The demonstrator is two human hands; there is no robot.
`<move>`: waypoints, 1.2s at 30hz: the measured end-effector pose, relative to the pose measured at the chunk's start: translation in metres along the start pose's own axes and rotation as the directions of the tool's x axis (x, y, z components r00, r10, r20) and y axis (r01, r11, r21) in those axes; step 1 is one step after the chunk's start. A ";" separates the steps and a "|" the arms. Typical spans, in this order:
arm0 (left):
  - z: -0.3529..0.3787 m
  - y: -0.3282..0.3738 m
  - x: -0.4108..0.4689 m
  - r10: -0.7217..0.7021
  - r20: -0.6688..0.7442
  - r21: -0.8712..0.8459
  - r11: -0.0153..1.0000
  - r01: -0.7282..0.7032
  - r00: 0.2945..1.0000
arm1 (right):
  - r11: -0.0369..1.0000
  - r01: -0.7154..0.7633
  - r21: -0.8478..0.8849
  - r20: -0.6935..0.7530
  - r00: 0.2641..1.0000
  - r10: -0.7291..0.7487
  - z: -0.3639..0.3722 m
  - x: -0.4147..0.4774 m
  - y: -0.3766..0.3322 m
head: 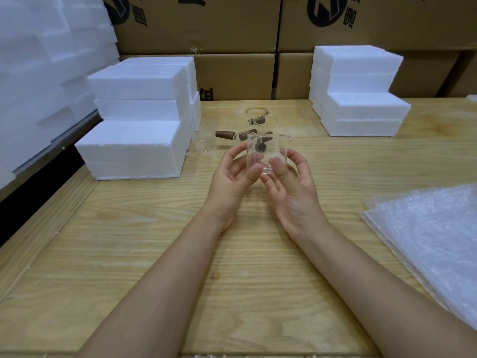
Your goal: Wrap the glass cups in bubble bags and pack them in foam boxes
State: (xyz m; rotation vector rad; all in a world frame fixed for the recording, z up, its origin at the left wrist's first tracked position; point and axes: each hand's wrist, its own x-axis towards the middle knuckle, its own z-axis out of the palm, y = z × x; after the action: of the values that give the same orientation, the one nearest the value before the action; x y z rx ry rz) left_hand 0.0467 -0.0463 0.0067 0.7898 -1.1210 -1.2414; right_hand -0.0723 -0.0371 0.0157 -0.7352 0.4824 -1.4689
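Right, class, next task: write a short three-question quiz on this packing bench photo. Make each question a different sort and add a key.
1. Multiple choice: the bubble bags lie on the table at the person's A) left side, B) right side, C) far middle.
2. True or false: the glass cup held above the table is already wrapped.
3. Short answer: which hands hold that cup?

Key:
1. B
2. False, it is bare.
3. Both: the left hand and the right hand grip it between thumb and fingers.
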 end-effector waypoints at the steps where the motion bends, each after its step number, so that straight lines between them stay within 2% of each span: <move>1: 0.000 0.000 0.000 0.002 0.002 -0.006 1.000 -0.002 1.000 | 1.000 -0.004 0.004 -0.005 1.000 0.004 0.000 0.000 -0.001; 7: 0.000 0.000 0.000 -0.015 0.049 -0.003 1.000 0.015 0.999 | 0.994 -0.062 0.089 -0.013 0.998 0.064 -0.002 0.001 -0.002; 11: 0.000 0.000 -0.001 -0.039 0.083 0.012 0.999 0.039 0.996 | 0.992 -0.121 0.045 -0.023 0.992 0.122 -0.001 0.001 -0.002; 14: -0.001 -0.003 0.001 -0.027 0.055 0.039 0.999 0.025 0.998 | 0.988 -0.156 0.010 -0.048 0.987 0.156 -0.002 0.003 -0.001; 19: -0.003 -0.006 0.003 -0.001 0.010 0.039 0.999 0.001 1.000 | 0.982 -0.145 -0.118 -0.105 0.986 0.133 -0.004 0.004 0.000; 24: -0.001 -0.006 0.003 0.039 -0.027 0.048 0.998 -0.038 0.999 | 0.989 -0.069 -0.128 -0.083 0.995 0.058 -0.003 0.004 -0.001; 30: 0.002 -0.005 0.000 0.101 -0.027 0.087 0.991 -0.099 0.995 | 0.997 -0.039 -0.065 -0.042 0.998 0.036 -0.002 0.002 0.000; 36: 0.000 -0.004 0.000 0.208 -0.084 0.197 0.962 -0.189 0.974 | 0.993 -0.098 0.060 -0.071 0.992 0.102 -0.005 0.005 -0.002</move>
State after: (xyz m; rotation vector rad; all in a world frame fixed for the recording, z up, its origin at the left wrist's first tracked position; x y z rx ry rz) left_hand 0.0459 -0.0467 0.0032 0.8506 -1.2128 -0.9259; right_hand -0.0771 -0.0428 0.0141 -0.6048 0.5251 -1.4139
